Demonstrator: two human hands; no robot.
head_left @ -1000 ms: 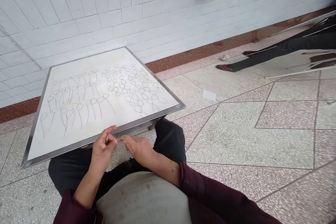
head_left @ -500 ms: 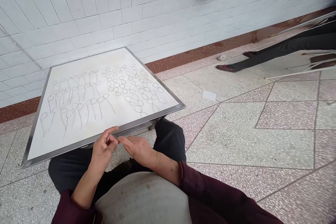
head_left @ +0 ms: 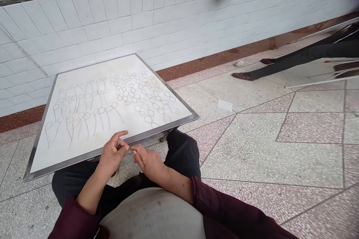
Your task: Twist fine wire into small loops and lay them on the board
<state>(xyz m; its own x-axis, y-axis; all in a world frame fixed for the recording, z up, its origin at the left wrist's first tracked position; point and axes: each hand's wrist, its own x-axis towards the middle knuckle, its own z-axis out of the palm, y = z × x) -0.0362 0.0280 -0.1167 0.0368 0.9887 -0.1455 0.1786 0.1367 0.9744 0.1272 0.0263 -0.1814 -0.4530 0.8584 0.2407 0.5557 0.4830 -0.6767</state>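
Observation:
I sit on the floor with a low white board (head_left: 92, 140) edged in metal in front of my knees. Several thin wire loops with tails (head_left: 84, 114) lie in rows on its left half, and smaller figure-eight wire pieces (head_left: 146, 97) cover its right half. My left hand (head_left: 112, 153) and my right hand (head_left: 148, 160) meet just below the board's near edge. Both pinch a very fine piece of wire between fingertips; it is too thin to see clearly.
A white tiled wall (head_left: 168, 18) with a red-brown skirting runs behind the board. Speckled floor tiles (head_left: 266, 138) spread to the right. Another person's dark-trousered legs and shoes (head_left: 244, 76) stretch in from the far right, beside a white frame (head_left: 322, 71).
My hands stay pinched together in the same place, and the fingers shift slightly. The view has tipped up a little, so the window bars show at the top.

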